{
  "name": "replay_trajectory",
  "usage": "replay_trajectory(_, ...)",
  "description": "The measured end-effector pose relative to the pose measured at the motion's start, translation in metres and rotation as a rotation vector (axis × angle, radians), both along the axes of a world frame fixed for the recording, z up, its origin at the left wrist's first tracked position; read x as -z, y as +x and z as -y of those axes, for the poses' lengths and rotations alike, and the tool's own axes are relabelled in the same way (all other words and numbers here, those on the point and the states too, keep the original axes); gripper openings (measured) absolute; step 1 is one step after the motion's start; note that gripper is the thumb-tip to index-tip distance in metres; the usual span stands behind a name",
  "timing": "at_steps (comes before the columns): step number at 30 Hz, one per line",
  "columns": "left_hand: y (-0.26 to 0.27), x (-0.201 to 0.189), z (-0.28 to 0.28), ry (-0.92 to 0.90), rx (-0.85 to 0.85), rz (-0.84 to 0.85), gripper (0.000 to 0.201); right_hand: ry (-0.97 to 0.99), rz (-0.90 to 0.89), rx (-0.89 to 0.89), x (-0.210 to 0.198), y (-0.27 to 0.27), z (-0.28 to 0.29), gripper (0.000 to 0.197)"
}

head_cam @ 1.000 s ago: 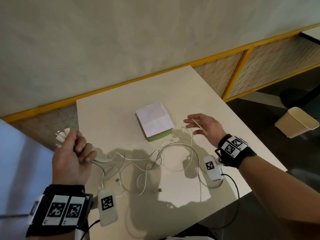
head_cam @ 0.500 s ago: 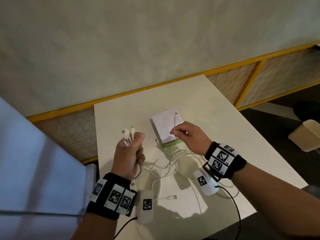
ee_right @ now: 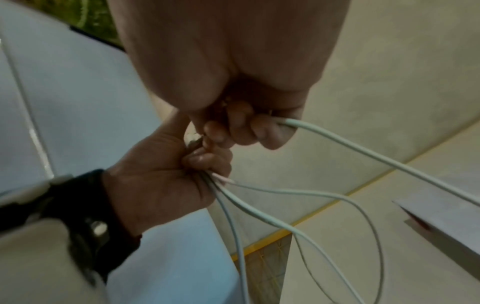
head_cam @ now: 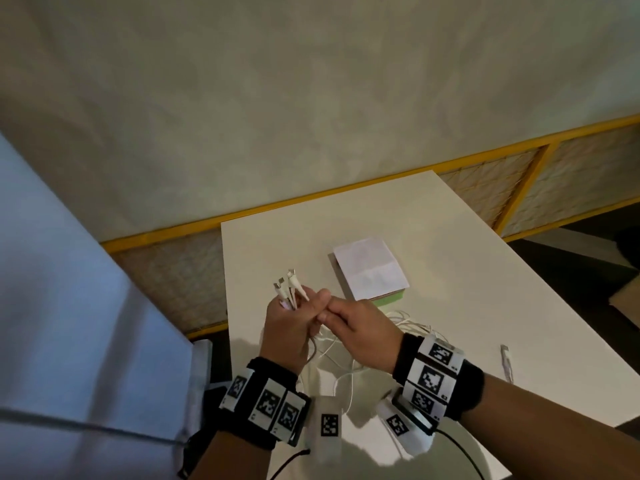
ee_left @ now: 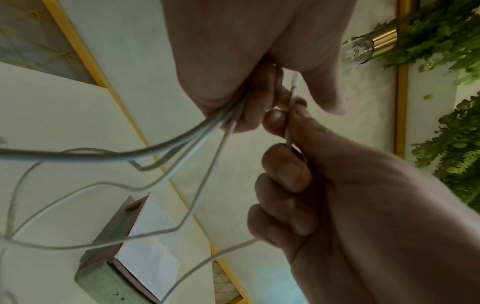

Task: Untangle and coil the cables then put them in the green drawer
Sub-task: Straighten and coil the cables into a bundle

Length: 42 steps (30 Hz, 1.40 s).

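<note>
My left hand (head_cam: 294, 323) grips a bundle of white cables (head_cam: 332, 351) above the table's near left part, with several plug ends (head_cam: 287, 285) sticking up out of the fist. My right hand (head_cam: 346, 323) meets it fingertip to fingertip and pinches one more cable end against the bundle. In the left wrist view the cables (ee_left: 166, 156) hang from the fist (ee_left: 244, 98) in loose loops toward the table. The right wrist view shows one cable (ee_right: 363, 156) leaving my right fist (ee_right: 241, 127). The green drawer box (head_cam: 377, 275) sits behind the hands, its top covered by white paper.
A loose white plug end (head_cam: 506, 358) lies on the white table (head_cam: 467, 271) to the right. A pale wall with a yellow rail (head_cam: 346, 192) runs behind the table. A light blue panel (head_cam: 69, 306) stands at the left.
My right hand picked a cable end up near the box and carried it left to my left hand. My left hand came in toward the table's middle with its bundle.
</note>
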<state>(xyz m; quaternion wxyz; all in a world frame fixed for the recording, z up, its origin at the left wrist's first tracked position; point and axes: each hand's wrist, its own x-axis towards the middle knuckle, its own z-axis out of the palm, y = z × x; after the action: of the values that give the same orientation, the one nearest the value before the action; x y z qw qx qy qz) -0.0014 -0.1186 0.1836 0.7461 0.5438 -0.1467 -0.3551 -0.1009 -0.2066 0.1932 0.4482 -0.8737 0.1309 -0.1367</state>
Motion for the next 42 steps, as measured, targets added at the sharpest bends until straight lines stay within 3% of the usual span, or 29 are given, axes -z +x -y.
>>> replay_trajectory(5,-0.006,-0.007,-0.004,-0.031,-0.012,0.032,0.031,-0.003,0.0,-0.009,-0.008,-0.002,-0.01,0.019)
replay_trajectory(9,-0.004,-0.004,-0.005,0.074,-0.104,0.045,0.036,-0.112,0.051,0.124,-0.006,-0.001,-0.008,0.013)
replay_trajectory(11,-0.004,-0.002,-0.007,0.118,-0.085,0.108,0.032,-0.048,0.125,0.182,-0.016,0.001,-0.003,0.028)
replay_trajectory(14,-0.006,0.0,-0.008,0.138,0.027,0.217,0.023,-0.034,0.195,0.073,-0.031,0.011,0.001,0.041)
replay_trajectory(17,-0.009,0.0,-0.006,0.129,0.118,0.21,0.013,-0.078,0.167,-0.034,-0.03,0.017,-0.002,0.041)
replay_trajectory(25,-0.008,0.007,-0.007,0.251,0.084,0.213,0.024,-0.042,0.233,-0.059,-0.016,0.016,-0.003,0.035)
replay_trajectory(28,-0.01,0.003,-0.007,0.22,0.044,0.105,0.023,0.096,0.166,-0.054,-0.018,0.014,-0.003,0.041)
replay_trajectory(32,-0.012,-0.017,-0.005,0.063,-0.036,-0.022,0.005,0.431,0.006,-0.123,-0.004,0.009,-0.001,0.074)
replay_trajectory(35,-0.008,-0.021,-0.002,-0.015,-0.017,-0.073,0.041,0.378,-0.145,-0.205,0.007,0.007,-0.003,0.071)
replay_trajectory(37,-0.008,-0.02,0.0,-0.015,-0.008,-0.055,0.046,0.403,-0.094,-0.184,0.005,0.008,-0.004,0.066)
replay_trajectory(39,-0.009,-0.019,0.0,0.008,-0.009,-0.032,0.04,0.474,0.036,-0.11,-0.003,0.009,-0.001,0.068)
replay_trajectory(42,-0.01,-0.02,-0.002,0.028,0.035,-0.057,0.026,0.407,0.174,-0.019,-0.014,0.012,0.008,0.054)
